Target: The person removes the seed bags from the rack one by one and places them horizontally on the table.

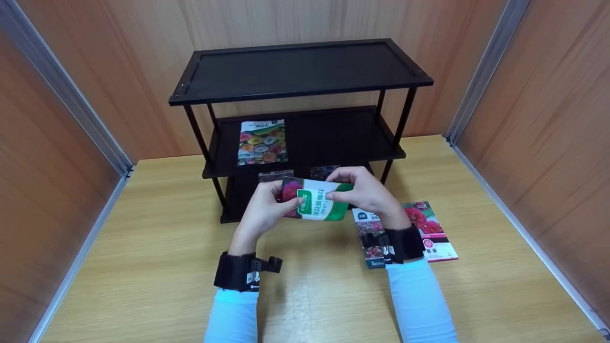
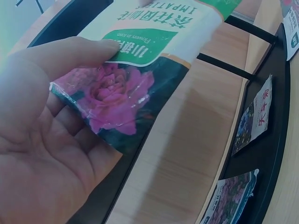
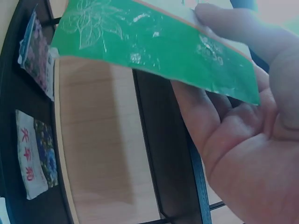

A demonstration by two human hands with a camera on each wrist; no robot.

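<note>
Observed packet point(image 1: 318, 202) pinched above tabletop point(image 1: 157, 267) by left grip point(image 1: 266, 208) at flower end and by right grip point(image 1: 366, 191) at green end. Noted black shelf point(image 1: 300, 71) beyond both grips, bearing large packet point(image 1: 262, 143) on middle tier, with blue-flowered packet point(image 2: 254, 116) and pink-flowered packet point(image 2: 231, 198) on bottom tier. Recorded part-hidden packet point(image 1: 369, 229) below right grip and red-flowered packet point(image 1: 420, 219) lower to its right, lying on tabletop

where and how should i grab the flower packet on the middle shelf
Probably best pinched by its near edge, coming from the open front: the packet lies flat near the front of the middle shelf, beneath the top shelf.
</note>
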